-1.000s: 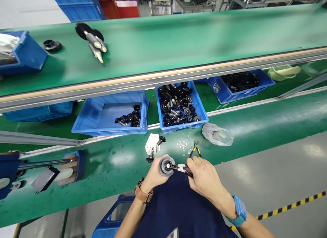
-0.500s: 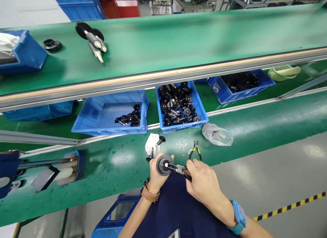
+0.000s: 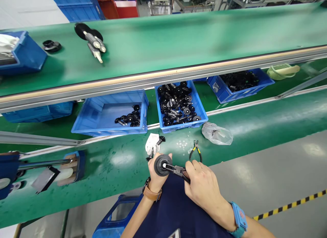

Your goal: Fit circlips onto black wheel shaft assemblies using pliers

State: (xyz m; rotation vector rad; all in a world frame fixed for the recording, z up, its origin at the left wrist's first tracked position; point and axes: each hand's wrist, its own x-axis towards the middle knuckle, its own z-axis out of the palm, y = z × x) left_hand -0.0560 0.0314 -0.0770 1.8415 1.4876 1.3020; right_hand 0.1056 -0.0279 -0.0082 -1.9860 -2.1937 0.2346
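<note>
Head view: L hand [image 3: 156, 173] has fingers wrapped round a dark round part [image 3: 161, 165], held up over the near edge of the green surface [image 3: 107, 169], round face up. R hand [image 3: 204, 183] grips the handles of pliers [image 3: 178, 170], fingers closed round them; plier tips at the part's pale centre. Just beyond L hand: white glove [image 3: 152, 142] w/ small black parts on & beside it. To the right, small rings [image 3: 182, 144] scattered, then yellow-&-black pliers [image 3: 195, 151] lying nr R hand, & a clear plastic bag [image 3: 220, 135]. Behind: blue bin [image 3: 167, 129] full of black parts, another blue bin [image 3: 108, 131] w/ a few at its right end.
</note>
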